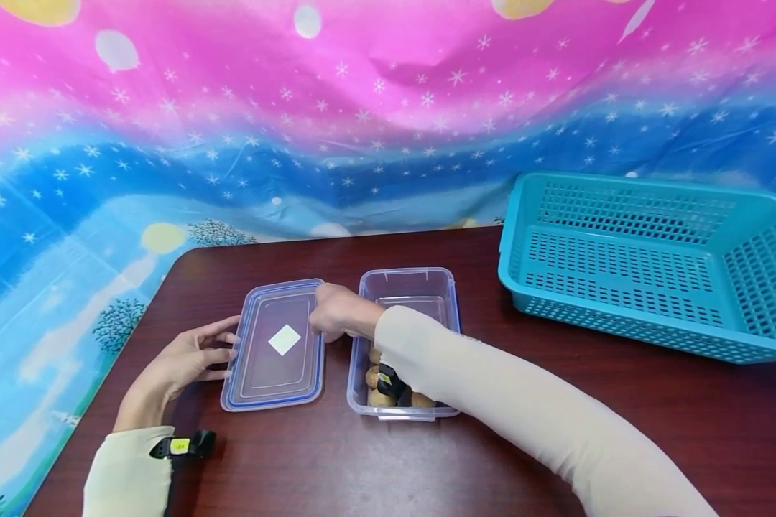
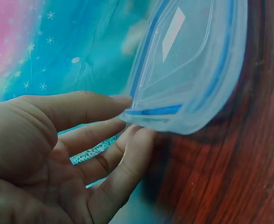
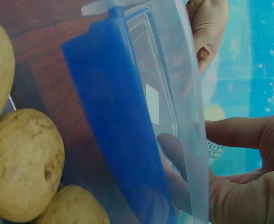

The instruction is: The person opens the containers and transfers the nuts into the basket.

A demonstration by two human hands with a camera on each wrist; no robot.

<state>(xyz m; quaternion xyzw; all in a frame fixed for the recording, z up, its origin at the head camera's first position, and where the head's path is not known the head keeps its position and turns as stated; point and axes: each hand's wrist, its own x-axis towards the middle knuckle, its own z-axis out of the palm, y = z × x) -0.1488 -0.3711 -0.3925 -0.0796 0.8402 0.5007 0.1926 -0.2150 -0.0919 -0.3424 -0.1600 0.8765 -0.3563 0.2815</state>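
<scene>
A clear plastic lid with a blue seal and a white square label is held between both hands. My left hand pinches its left edge, the thumb and fingertips meeting at the rim in the left wrist view. At the opposite edge, my right hand grips the lid with bent fingers. Just right of the lid stands a clear food container holding several potatoes. My right forearm reaches across it and hides part of the inside. A blue strip on the container's side fills the right wrist view.
A large turquoise plastic basket stands at the back right of the dark wooden table. Behind the table hangs a pink and blue snowflake cloth. Black camera straps sit on both wrists.
</scene>
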